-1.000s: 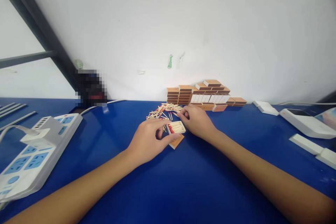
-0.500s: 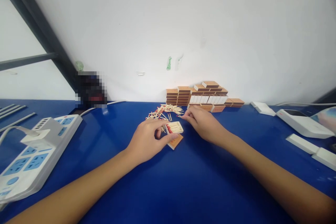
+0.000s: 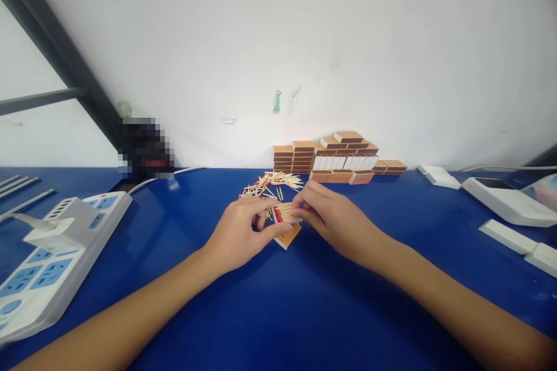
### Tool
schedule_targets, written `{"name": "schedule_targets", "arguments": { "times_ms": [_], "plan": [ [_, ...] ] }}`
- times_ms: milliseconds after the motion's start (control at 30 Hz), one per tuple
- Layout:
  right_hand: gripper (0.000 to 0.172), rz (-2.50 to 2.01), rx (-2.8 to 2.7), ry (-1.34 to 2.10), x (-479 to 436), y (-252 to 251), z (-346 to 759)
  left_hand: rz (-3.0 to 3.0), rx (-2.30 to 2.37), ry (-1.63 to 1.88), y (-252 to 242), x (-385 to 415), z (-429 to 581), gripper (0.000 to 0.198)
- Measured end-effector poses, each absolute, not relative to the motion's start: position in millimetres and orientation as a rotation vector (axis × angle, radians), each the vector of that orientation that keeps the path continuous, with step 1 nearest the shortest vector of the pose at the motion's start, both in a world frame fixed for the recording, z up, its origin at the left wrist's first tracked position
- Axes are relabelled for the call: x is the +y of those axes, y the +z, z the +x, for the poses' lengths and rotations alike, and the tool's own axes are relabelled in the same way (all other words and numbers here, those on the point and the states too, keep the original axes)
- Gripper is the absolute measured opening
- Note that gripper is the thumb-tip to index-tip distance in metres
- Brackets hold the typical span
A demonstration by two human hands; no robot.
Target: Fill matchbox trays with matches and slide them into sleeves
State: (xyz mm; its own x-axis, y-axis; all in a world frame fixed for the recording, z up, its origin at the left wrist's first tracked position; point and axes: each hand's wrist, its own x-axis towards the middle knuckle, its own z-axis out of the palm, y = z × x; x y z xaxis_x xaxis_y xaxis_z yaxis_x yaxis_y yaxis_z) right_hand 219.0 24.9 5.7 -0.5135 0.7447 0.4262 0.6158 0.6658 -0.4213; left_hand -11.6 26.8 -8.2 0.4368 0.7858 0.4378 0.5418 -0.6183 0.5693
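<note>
My left hand (image 3: 238, 232) curls round the near left side of a small white matchbox tray (image 3: 285, 213) filled with red-tipped matches, thumb pressed at its front edge. My right hand (image 3: 335, 217) has its fingertips pinched at the tray's right end, touching the matches in it. An orange matchbox sleeve (image 3: 289, 236) lies flat just under the tray on the blue table (image 3: 278, 313). A loose pile of matches (image 3: 267, 184) lies right behind both hands.
Stacks of orange and white matchboxes (image 3: 339, 156) stand against the white wall. A white power strip (image 3: 52, 255) with a plug lies at the left. White devices (image 3: 507, 200) and white blocks (image 3: 520, 240) lie at the right. A dark pixelated object (image 3: 145, 148) stands at the back left.
My right hand has come back from the loose match pile to the right end of the tray. The left hand has stayed on the tray.
</note>
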Motion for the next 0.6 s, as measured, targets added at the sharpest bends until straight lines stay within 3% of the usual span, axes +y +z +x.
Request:
{"name": "schedule_targets", "arguments": {
  "times_ms": [267,600],
  "plan": [
    [0.018,-1.273,-2.049,0.205,30,2,224,2.195,1.272,1.048,-3,32,-16,0.038],
    [0.018,-1.605,-2.126,0.489,36,-9,214,2.299,1.323,1.077,-2,37,-20,0.040]
  ]
}}
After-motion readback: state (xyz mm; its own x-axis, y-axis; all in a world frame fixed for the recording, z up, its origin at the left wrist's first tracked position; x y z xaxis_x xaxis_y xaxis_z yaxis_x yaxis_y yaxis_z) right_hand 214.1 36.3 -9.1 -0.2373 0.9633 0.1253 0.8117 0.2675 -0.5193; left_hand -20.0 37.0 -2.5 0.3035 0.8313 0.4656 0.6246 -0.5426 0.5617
